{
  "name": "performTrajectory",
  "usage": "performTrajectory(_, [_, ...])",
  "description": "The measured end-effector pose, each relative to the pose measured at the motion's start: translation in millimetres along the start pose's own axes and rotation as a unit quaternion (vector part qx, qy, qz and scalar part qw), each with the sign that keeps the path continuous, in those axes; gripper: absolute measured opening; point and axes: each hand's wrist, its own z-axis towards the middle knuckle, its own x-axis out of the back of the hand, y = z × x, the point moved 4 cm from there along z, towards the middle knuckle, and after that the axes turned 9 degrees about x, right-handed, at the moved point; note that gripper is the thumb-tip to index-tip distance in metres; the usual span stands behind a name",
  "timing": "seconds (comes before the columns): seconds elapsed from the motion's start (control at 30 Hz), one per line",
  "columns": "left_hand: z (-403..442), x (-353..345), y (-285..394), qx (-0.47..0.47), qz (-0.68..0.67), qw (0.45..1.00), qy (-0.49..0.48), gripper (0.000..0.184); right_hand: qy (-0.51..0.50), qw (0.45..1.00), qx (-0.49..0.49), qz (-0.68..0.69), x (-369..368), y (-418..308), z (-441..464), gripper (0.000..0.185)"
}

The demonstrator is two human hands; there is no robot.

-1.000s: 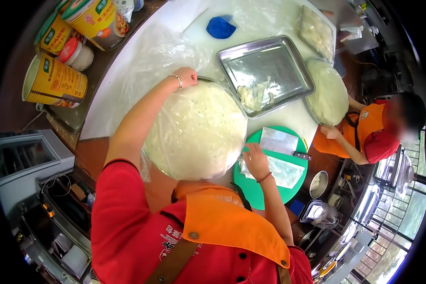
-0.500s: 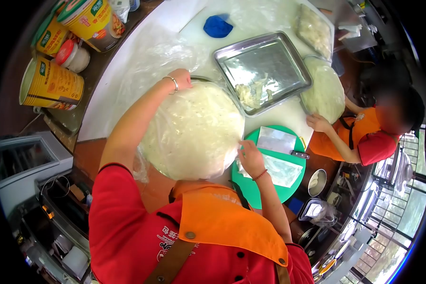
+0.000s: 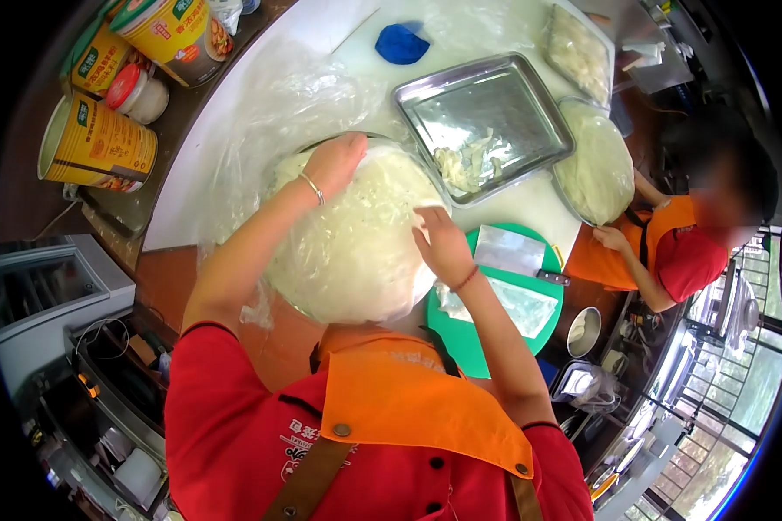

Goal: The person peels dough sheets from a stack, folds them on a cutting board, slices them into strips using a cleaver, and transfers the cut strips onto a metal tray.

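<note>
— Any change, from the left?
— Left hand (image 3: 332,165) drawn inward, over the pale, dough-like mass (image 3: 356,252); fingers curled tight, perhaps around plastic film (image 3: 295,95), but too unclear to tell.
— And the mass?
— Beneath and between both sets of fingers, in a round pan (image 3: 441,187).
— Right hand?
— Moved inward too, past the pan's right side; fingers loosely parted, with no clear grip. Closer together than a moment ago, so handling of the cover, by the look of it.
— And around, on the worktop (image 3: 530,204)?
— Ahead of the fingers, a blue item (image 3: 401,43); ahead and right, a steel tray (image 3: 495,113) with pale scraps (image 3: 460,165). Just right of the right fingers, a green board (image 3: 456,339) bearing a cleaver (image 3: 498,247) and a whitish sheet (image 3: 521,304).
— Beyond?
— Far left of the left fingers, yellow tins (image 3: 109,143); far right of the right fingers, a co-worker (image 3: 691,243) beside a film-covered pale batch (image 3: 595,165).
</note>
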Motion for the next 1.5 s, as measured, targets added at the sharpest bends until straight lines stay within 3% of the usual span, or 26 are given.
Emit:
performTrajectory(0.1, [-15,1,1,-0.010,0.016,1.000,0.014,0.006,0.035,0.999,0.034,0.019,0,-13,42,0.032])
performTrajectory(0.17, [-16,-9,-19,0.033,0.021,0.997,0.061,0.006,0.030,0.999,0.023,0.013,-16,-4,61,0.037])
performTrajectory(0.23, [-10,-11,-30,0.088,0.002,0.994,0.064,0.007,0.063,0.990,0.092,-0.090,-37,12,72,0.047])
performTrajectory(0.27, [-6,-9,-30,0.124,-0.016,0.991,0.046,0.008,0.017,0.994,0.055,-0.097,-42,14,76,0.061])
performTrajectory(0.3, [-2,-9,-24,0.103,-0.023,0.994,0.038,0.009,0.009,0.994,0.032,-0.099,-43,13,82,0.068])
performTrajectory(0.4, [-7,-10,-3,0.054,-0.014,0.998,-0.018,0.011,-0.021,0.999,-0.031,-0.008,-37,14,96,0.076])
performTrajectory(0.43, [-14,-12,6,0.045,0.004,0.997,-0.055,0.012,0.033,0.999,0.006,-0.007,-34,14,99,0.057])
performTrajectory(0.53, [-42,-4,31,-0.036,0.020,0.995,-0.090,0.018,-0.106,0.975,0.047,-0.189,-42,28,103,0.026])
performTrajectory(0.57, [-54,0,34,-0.067,0.019,0.994,-0.090,0.021,-0.019,0.977,0.103,-0.184,-41,31,99,0.003])
performTrajectory(0.67, [-74,14,8,0.021,0.160,0.983,-0.085,0.023,0.059,0.966,0.179,-0.176,-21,18,90,0.002])
performTrajectory(0.77, [-97,26,-54,0.026,0.161,0.987,-0.008,0.019,0.086,0.951,0.266,-0.130,2,0,84,0.006])
performTrajectory(0.87, [-107,56,-65,-0.047,0.079,0.991,0.098,0.010,0.076,0.964,0.246,-0.070,17,-8,77,0.011])
performTrajectory(0.97, [-131,67,-50,0.077,0.033,0.993,0.079,0.009,0.055,0.975,0.214,0.003,31,-19,62,0.009])
performTrajectory(1.13, [-213,70,17,-0.062,0.077,0.994,0.050,0.013,0.007,0.962,0.272,-0.003,41,-34,-5,0.007])
performTrajectory(1.2, [-256,55,36,-0.115,0.082,0.989,-0.041,0.018,-0.057,0.949,0.308,-0.045,35,-35,-43,0.007])
performTrajectory(1.27, [-298,24,50,-0.106,0.118,0.974,-0.160,0.027,-0.159,0.936,0.309,-0.059,17,-18,-83,0.018])
performTrajectory(1.37, [-304,10,68,-0.075,0.005,0.986,-0.152,0.038,-0.168,0.938,0.294,-0.073,2,-14,-102,0.035])
performTrajectory(1.47, [-277,8,40,0.016,0.033,0.999,0.003,0.046,-0.099,0.968,0.209,-0.101,-2,10,-64,0.052])
performTrajectory(1.5, [-258,18,38,0.058,0.072,0.994,0.064,0.044,-0.076,0.967,0.207,-0.129,1,17,-45,0.050])
